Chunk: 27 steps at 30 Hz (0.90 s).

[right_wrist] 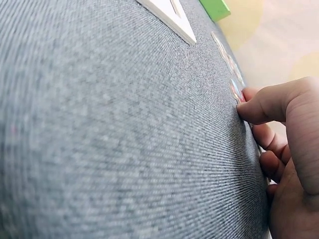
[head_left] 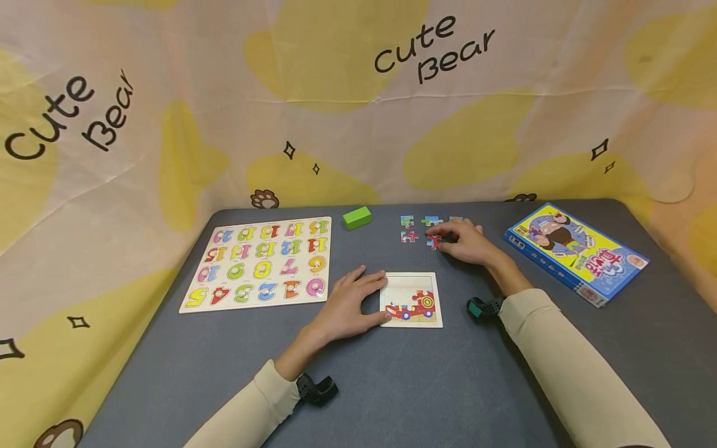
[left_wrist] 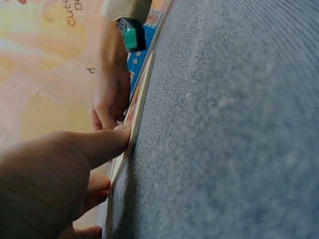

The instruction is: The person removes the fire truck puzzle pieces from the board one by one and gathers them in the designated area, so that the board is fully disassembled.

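Note:
A small square puzzle board (head_left: 411, 283) with a white border lies flat on the table, its lower part filled with a red train picture (head_left: 417, 308). My left hand (head_left: 353, 306) rests at its left side with fingers spread; the thumb (left_wrist: 107, 144) touches the near left corner and fingertips touch the left edge. Beyond the board, my right hand (head_left: 462, 241) pinches a red and blue jigsaw piece (head_left: 433, 243) between thumb and index finger, low at the tabletop. Loose jigsaw pieces (head_left: 409, 237) lie to its left and behind it, one partly hidden by the fingers.
A number puzzle board (head_left: 254, 269) lies at the left of the grey table (head_left: 358, 392). A green block (head_left: 356, 218) sits near the back edge. On the right lies a blue and yellow puzzle box (head_left: 582, 252). Printed cloth (head_left: 336, 124) hangs behind the table.

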Each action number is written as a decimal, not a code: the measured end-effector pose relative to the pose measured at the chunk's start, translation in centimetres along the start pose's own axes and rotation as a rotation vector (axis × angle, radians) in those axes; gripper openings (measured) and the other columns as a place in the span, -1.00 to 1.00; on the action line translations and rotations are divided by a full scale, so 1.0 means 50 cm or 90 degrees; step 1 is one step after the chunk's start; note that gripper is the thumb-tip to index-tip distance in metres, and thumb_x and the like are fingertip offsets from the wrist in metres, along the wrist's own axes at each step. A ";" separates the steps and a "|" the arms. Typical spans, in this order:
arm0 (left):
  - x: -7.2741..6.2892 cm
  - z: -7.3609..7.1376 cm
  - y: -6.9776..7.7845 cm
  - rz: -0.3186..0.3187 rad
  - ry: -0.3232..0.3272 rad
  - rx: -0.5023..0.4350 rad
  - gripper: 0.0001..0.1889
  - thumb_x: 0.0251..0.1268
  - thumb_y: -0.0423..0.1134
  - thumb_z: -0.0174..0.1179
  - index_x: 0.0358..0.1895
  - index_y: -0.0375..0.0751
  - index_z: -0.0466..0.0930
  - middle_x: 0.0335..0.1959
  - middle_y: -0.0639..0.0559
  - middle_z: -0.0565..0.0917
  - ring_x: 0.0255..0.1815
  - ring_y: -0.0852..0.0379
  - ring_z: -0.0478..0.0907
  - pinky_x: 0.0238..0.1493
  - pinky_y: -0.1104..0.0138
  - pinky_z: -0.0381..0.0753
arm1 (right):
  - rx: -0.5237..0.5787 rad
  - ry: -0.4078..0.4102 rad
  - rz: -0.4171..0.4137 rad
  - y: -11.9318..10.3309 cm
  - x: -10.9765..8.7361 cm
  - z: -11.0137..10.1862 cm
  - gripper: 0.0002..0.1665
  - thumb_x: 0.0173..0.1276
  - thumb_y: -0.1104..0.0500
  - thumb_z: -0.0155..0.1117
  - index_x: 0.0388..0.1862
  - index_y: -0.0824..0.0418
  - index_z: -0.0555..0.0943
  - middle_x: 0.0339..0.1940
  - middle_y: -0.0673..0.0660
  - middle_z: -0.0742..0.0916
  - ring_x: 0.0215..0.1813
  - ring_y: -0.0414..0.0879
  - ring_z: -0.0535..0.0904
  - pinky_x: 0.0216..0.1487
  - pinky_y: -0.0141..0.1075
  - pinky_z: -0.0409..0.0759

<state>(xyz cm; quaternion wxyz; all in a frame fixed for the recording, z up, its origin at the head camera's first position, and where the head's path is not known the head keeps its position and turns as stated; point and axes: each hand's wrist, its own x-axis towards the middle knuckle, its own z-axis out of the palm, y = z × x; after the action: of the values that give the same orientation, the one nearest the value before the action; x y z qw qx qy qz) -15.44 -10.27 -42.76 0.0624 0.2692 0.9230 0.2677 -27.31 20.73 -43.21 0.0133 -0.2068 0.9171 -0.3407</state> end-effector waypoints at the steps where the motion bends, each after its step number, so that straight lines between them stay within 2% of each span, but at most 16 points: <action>1: 0.000 0.000 0.000 0.000 -0.001 0.000 -0.26 0.27 0.09 0.34 0.49 -0.08 0.42 0.56 0.07 0.39 0.68 -0.20 0.03 0.60 -0.23 -0.07 | -0.002 0.000 0.003 0.000 0.001 0.000 -0.57 0.34 0.25 0.32 0.20 0.10 0.70 -0.09 0.18 0.65 -0.14 0.02 0.31 -0.10 -0.08 0.00; 7: -0.001 -0.003 0.004 0.006 -0.001 0.000 -0.26 0.28 0.08 0.35 0.49 -0.10 0.42 0.56 0.07 0.38 0.68 -0.20 0.04 0.60 -0.22 -0.05 | 0.005 0.010 -0.002 0.001 -0.001 0.001 -0.54 0.33 0.26 0.31 0.22 0.12 0.69 -0.09 0.19 0.63 -0.13 0.03 0.31 -0.09 -0.08 0.00; 15: -0.002 -0.002 0.004 0.007 0.002 0.001 -0.26 0.28 0.09 0.34 0.49 -0.10 0.41 0.56 0.06 0.38 0.68 -0.20 0.04 0.60 -0.22 -0.06 | 0.077 0.058 -0.019 0.008 -0.013 0.003 -0.59 0.36 0.25 0.36 0.19 0.18 0.69 -0.06 0.23 0.65 -0.10 0.04 0.35 -0.04 -0.06 0.03; 20: -0.002 0.001 0.002 0.008 0.011 0.001 -0.26 0.28 0.09 0.35 0.48 -0.10 0.43 0.55 0.06 0.39 0.67 -0.21 0.05 0.60 -0.22 -0.04 | 0.064 0.087 0.011 0.016 -0.020 0.003 -0.61 0.35 0.18 0.42 0.15 0.18 0.71 -0.05 0.24 0.64 -0.08 0.05 0.33 0.06 0.02 0.03; 27: -0.002 0.000 0.002 0.009 0.010 0.002 -0.27 0.27 0.08 0.36 0.48 -0.10 0.44 0.55 0.06 0.40 0.67 -0.22 0.06 0.59 -0.23 -0.03 | 0.028 0.101 0.033 0.014 -0.023 0.004 -0.64 0.33 0.16 0.43 0.09 0.18 0.72 -0.09 0.25 0.63 -0.07 0.08 0.33 0.00 0.02 0.02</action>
<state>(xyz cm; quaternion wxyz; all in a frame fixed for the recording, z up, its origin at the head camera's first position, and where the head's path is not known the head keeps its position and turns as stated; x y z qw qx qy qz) -15.33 -10.27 -42.71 0.0530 0.2737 0.9220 0.2688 -26.47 21.51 -43.94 -0.0464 -0.1552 0.9124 -0.3760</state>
